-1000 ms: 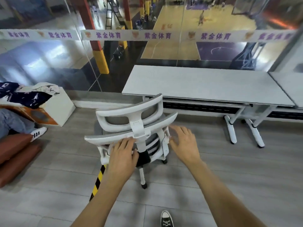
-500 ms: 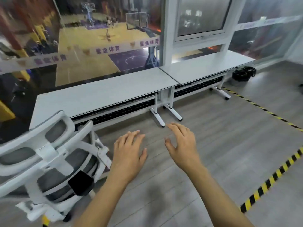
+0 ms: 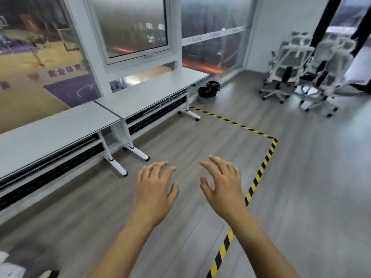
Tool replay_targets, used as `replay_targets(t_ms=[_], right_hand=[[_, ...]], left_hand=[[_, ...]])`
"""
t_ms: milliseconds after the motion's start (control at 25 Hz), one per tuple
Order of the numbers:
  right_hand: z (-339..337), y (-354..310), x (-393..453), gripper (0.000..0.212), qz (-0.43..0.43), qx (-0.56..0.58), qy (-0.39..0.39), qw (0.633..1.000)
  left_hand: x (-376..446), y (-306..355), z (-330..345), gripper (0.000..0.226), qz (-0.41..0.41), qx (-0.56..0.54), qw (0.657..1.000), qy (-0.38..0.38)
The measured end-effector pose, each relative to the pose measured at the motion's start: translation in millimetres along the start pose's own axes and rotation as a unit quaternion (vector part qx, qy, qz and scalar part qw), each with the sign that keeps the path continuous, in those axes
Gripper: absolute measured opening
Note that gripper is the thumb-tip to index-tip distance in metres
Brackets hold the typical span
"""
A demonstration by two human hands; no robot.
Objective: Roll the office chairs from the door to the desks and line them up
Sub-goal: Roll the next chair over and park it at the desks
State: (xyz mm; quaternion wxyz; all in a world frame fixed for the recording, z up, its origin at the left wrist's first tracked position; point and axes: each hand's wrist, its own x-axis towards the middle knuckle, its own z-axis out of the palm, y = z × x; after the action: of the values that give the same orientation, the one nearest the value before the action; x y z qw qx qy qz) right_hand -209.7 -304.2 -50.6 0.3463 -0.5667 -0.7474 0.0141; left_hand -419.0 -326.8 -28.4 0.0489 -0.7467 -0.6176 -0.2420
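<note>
Change since earlier: both hands have come off the chair back they were pressing, and the view has swung right along the desks, so that chair has dropped out of sight.

Head view, left hand (image 3: 154, 189): palm down over the floor, fingers spread, grip released, holding nothing.

Head view, right hand (image 3: 222, 187): just beside the left, fingers loosely curled (thumb apart from the rest), grip released too.

Head view, tabletop (image 3: 50, 131): near white tabletop runs along the window, left of the hands; a second tabletop (image 3: 152, 91) butts against its far end.

Head view, office chairs (image 3: 301, 75): white-framed cluster, blurred, well beyond the second tabletop by the far wall and apart from both hands.

Head view, floor tape (image 3: 259, 171): yellow-black stripe turns a corner between the tabletops and the chairs, passing under the right forearm.

Head view, bins (image 3: 208, 90): two dark bins just past the second tabletop's far end.
</note>
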Motion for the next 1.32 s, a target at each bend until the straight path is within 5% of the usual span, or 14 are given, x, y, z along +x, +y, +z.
replay_targets(t_ms=[880,1320], right_hand=[[-113,576,312,0.045,0.223,-0.135,0.084,0.962],[-165,926,507,0.047,0.262,-0.135,0.097,0.951]], left_hand=[[547,371,361,0.031,0.258,-0.131,0.955,-0.066],[831,584,558,0.027,0.267,-0.172,0.944,-0.088]])
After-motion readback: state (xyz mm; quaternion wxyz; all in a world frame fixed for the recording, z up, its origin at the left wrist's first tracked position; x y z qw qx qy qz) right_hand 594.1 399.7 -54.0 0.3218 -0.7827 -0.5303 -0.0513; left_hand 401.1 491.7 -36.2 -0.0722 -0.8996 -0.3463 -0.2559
